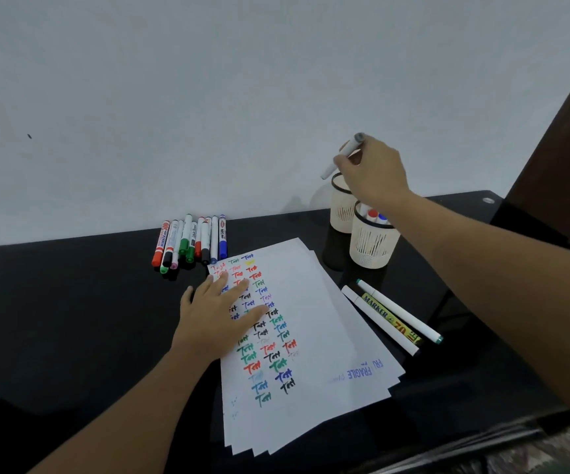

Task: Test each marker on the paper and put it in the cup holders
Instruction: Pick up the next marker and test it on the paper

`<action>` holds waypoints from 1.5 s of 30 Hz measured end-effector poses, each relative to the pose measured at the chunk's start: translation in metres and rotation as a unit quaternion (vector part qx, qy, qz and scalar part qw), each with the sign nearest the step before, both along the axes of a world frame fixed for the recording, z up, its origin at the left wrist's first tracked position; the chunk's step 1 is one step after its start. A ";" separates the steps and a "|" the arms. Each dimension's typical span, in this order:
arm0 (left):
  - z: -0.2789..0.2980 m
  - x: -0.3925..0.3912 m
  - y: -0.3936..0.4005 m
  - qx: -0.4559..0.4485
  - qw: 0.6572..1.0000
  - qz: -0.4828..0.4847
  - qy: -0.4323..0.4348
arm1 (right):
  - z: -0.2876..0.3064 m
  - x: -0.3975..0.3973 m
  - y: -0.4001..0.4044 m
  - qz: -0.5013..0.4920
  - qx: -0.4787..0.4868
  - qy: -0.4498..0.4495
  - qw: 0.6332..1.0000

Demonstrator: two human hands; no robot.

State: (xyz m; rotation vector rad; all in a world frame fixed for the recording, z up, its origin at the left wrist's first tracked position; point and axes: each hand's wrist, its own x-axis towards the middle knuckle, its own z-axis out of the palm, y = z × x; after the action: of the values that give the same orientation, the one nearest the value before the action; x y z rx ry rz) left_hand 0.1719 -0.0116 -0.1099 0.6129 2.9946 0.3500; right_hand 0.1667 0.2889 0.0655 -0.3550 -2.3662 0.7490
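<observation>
while the right hand point(370, 169) holds a white marker point(342, 155) slanted above the far cup holder point(341, 208), fingers curled around its barrel, the lower tip is just over the dark rim and not yet inside. to do this step well, i think the marker should be turned more upright first, so the tip goes down into the opening and does not knock the rim. the near cup holder point(372, 246) already has some markers in it and stands touching the far one, so the wrist must pass above it with care. the left hand point(218, 318) lies flat on the paper point(311, 336), fingers straight and a little apart, keeping the sheets from sliding. a row of markers point(191, 242) waits beside the paper's far corner, and three more markers point(393, 318) lie near its right edge.
</observation>
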 end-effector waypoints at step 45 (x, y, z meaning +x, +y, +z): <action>0.003 -0.002 0.001 0.035 0.999 0.009 0.006 | -0.023 -0.002 -0.045 0.106 0.151 -0.009 0.983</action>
State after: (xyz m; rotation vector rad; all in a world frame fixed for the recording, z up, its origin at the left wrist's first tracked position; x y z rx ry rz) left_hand 0.1698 -0.0105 -0.1074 0.5953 3.0132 0.4564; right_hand 0.1650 0.2436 0.0424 0.0206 -2.5120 0.4680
